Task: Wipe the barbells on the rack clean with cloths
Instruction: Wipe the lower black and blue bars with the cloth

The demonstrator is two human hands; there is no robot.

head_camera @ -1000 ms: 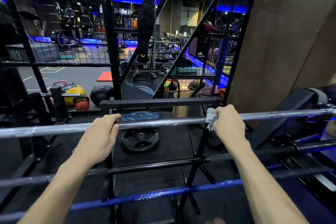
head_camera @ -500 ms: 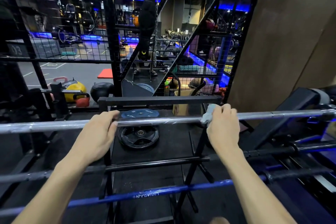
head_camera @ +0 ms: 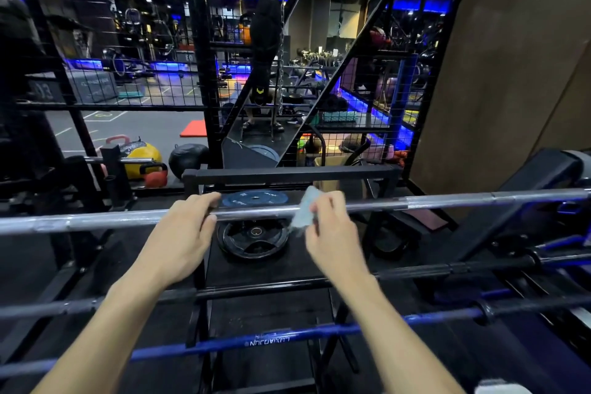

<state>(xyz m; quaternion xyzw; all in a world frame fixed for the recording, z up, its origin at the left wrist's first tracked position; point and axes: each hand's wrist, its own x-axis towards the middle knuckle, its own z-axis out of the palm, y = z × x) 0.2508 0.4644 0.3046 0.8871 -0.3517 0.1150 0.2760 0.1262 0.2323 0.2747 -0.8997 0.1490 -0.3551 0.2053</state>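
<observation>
My right hand (head_camera: 332,230), pinching the cloth (head_camera: 303,213), has slid left along the bar (head_camera: 447,201) toward my left hand (head_camera: 182,233), which grips it; middle nearly wiped.

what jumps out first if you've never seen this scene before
Two bare arms reach in from below to a silver barbell running across the middle: the left hand grips it, the right hand holds a pale cloth against it. Nearer the viewer, a blue barbell crosses the frame, with two weight plates below the hands.
</observation>
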